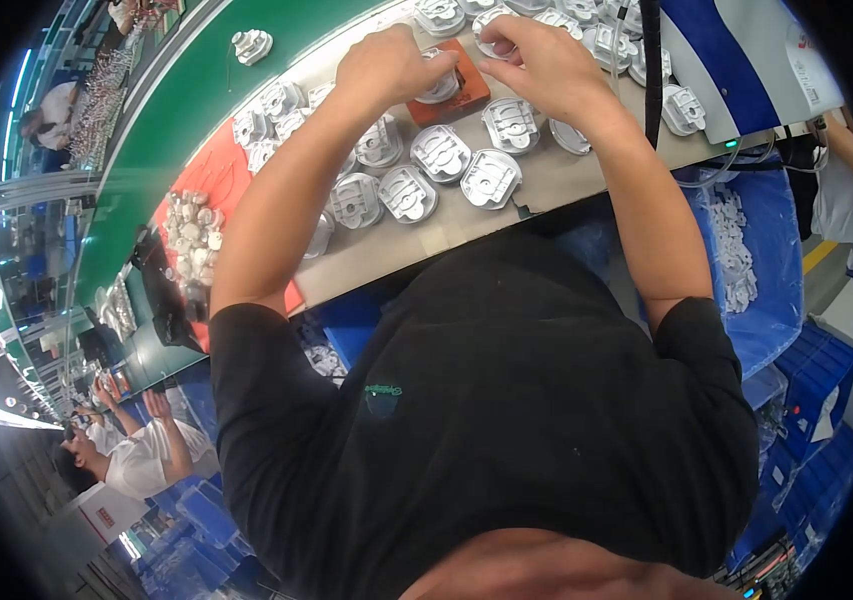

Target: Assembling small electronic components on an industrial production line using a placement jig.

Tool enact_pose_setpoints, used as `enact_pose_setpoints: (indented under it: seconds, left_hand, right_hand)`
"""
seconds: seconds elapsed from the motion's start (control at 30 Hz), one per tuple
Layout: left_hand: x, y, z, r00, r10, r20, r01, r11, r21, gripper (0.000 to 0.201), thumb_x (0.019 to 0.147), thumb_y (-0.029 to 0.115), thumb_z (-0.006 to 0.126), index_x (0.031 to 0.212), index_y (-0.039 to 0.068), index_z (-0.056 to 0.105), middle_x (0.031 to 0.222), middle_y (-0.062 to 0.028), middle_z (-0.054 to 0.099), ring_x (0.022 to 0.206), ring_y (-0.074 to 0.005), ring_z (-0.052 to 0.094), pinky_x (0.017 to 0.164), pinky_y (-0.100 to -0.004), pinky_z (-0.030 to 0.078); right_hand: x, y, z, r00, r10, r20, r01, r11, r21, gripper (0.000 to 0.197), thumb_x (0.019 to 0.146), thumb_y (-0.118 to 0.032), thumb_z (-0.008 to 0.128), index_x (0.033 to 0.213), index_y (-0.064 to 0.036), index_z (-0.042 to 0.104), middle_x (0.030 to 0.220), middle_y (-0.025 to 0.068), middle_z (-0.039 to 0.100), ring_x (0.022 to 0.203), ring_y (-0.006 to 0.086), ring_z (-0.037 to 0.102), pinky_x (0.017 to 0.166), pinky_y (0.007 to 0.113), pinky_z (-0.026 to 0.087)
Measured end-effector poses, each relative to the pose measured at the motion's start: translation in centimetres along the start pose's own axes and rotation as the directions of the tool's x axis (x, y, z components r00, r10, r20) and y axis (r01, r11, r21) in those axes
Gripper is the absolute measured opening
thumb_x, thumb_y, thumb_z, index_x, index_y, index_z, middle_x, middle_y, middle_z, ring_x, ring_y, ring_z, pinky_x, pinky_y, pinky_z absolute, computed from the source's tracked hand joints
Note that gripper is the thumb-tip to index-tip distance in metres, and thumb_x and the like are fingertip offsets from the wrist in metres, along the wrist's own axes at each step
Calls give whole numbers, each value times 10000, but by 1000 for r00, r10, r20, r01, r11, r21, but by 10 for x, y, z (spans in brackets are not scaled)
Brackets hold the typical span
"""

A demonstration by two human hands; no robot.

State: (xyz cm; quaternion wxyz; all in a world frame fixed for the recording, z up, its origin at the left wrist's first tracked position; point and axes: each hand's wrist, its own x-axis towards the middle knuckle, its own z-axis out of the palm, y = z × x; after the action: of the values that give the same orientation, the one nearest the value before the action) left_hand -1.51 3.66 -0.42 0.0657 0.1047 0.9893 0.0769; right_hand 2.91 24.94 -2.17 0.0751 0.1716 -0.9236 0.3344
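At the left, small cream rounded pieces (192, 240) lie heaped on a red sheet (231, 165). Farther right, the left hand (384, 68) is bent, its thumb reaching over a round white plastic housing (437, 93) on an orange-red block (470, 90); its fingertips are hidden, so I cannot tell whether it grips. That housing lies just right of the left hand, the nearer one, and left of the right hand; being round and partly covered, it shows no clear long axis. The right hand (561, 75) is half open, thumb and forefinger parted beside another white housing (487, 17); its hold is unclear.
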Motion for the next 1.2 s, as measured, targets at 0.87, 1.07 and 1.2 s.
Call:
enact_pose_setpoints:
  seconds: [0.87,1.07,1.2]
  left_hand:
    - [29,-1,3,986,12,164,4,995,-95,598,842,557,667,932,-24,772,966,-284,727,932,-406,717,811,-457,566]
    - [8,4,7,1000,-2,10,4,976,-218,528,890,505,665,902,-13,768,949,-256,735,934,-400,719,815,-469,566]
    - [-18,-16,5,996,-32,-80,19,987,-160,736,852,703,646,933,-18,770,918,-225,750,884,-363,742,793,-462,578]
  right_hand:
    - [21,12,7,999,21,25,-26,967,254,234,885,-122,760,1017,48,668,828,125,691,753,173,663,706,304,547]
    - [21,19,5,994,-63,94,47,985,163,339,921,-269,754,1150,-28,684,1010,98,737,932,214,706,831,352,553]
    - [15,19,-1,993,11,119,-41,968,249,307,931,-183,754,1161,6,680,984,94,724,893,157,673,820,304,544]
